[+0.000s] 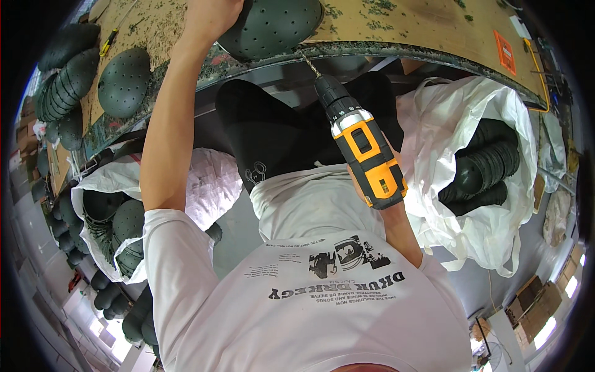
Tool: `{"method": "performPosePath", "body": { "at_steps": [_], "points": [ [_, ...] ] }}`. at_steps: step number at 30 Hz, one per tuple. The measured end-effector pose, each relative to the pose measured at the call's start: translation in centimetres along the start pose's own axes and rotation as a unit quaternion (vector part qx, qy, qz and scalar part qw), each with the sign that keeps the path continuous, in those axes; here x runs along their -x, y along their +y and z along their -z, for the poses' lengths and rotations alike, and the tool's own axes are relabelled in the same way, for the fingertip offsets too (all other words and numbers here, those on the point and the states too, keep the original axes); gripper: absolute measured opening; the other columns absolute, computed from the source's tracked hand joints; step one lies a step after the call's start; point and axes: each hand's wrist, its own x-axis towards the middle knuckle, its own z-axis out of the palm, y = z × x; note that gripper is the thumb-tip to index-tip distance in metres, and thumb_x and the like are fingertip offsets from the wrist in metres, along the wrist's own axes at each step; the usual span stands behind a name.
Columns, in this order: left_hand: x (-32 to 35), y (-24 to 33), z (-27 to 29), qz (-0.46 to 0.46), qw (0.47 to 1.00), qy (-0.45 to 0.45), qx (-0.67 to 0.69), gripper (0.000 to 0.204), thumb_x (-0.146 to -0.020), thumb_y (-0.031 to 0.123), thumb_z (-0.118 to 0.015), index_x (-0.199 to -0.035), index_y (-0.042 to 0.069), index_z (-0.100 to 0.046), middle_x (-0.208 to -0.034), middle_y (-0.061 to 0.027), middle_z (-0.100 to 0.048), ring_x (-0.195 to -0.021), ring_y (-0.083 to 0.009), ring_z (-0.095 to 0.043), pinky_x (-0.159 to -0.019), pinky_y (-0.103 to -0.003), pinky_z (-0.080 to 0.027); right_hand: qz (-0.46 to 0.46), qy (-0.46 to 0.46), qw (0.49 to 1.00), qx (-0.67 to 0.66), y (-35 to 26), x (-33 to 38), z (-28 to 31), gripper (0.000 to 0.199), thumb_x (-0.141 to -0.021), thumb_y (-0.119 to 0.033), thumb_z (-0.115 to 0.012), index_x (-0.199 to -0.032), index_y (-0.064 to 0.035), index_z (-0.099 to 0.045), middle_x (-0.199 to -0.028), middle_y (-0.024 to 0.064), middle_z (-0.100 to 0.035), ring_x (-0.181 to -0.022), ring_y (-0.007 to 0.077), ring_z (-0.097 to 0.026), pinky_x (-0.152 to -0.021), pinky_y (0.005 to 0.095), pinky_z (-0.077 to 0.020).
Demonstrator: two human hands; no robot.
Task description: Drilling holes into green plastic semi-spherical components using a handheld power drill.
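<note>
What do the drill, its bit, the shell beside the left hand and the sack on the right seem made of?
Drill: mostly plastic, likely; moulded orange and black panels.
Bit: metal, by its spiral flutes and bright sheen.
Shell: probably plastic; smooth, satin surface catching soft light.
Sack: perhaps plastic; thin, white, crinkled.

A shell (269,28) is lying at the near edge of the table (409,23), and a drill (370,161) is pointing toward it from before that edge. To the left, another shell (124,82) is resting on the table, with a row of shells (69,92) sitting farther left. One bag (207,180) holding shells is standing at the person's left, a second bag (427,133) holding shells at the right
</note>
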Motion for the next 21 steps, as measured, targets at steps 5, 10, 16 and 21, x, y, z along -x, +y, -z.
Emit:
{"method": "performPosePath", "body": {
  "at_steps": [5,10,16,21],
  "points": [
    [0.4,-0.4,-0.3,0.053,0.994,-0.021,0.088,0.025,-0.093,0.021,-0.066,-0.108,0.001,-0.066,-0.105,-0.0169,-0.062,-0.097,-0.0337,-0.061,-0.086,-0.042,-0.049,0.095,-0.017,0.992,0.08,0.9,-1.1,-0.1,0.048,-0.08,-0.008,-0.076,-0.122,0.0007,-0.056,-0.097,0.0075,-0.072,-0.085,0.0116,-0.07,-0.078,0.0237,-0.0549],
    [0.8,-1.1,-2.4,0.066,0.99,0.023,0.122,0.045,-0.092,0.034,-0.067,-0.123,0.003,-0.061,-0.118,-0.0184,-0.062,-0.107,-0.0328,-0.061,-0.093,-0.042,-0.048,0.161,-0.022,0.949,0.269,-0.3,-2.4,-0.9,0.051,-0.075,-0.005,-0.08,-0.12,0.0013,-0.057,-0.096,0.0073,-0.072,-0.086,0.0121,-0.069,-0.079,0.0245,-0.0537],
    [1.1,-0.7,-2.9,0.139,0.98,0.0,0.14,0.051,-0.091,0.039,-0.066,-0.127,0.003,-0.06,-0.122,-0.0177,-0.063,-0.11,-0.0312,-0.06,-0.094,-0.04,-0.048,0.17,-0.049,0.961,0.213,-1.1,-3.9,-1.4,0.05,-0.073,-0.006,-0.08,-0.117,0.001,-0.058,-0.097,0.007,-0.071,-0.083,0.0117,-0.068,-0.078,0.0243,-0.0525],
    [1.0,-0.9,-3.3,0.102,0.982,0.027,0.156,0.047,-0.09,0.038,-0.067,-0.122,0.003,-0.062,-0.115,-0.0165,-0.064,-0.105,-0.0302,-0.062,-0.092,-0.04,-0.049,0.229,-0.018,0.875,0.426,-0.4,-3.7,-1.3,0.045,-0.076,-0.008,-0.076,-0.117,0.0001,-0.059,-0.097,0.0071,-0.071,-0.084,0.0137,-0.069,-0.078,0.0242,-0.0524]
  ]
}}
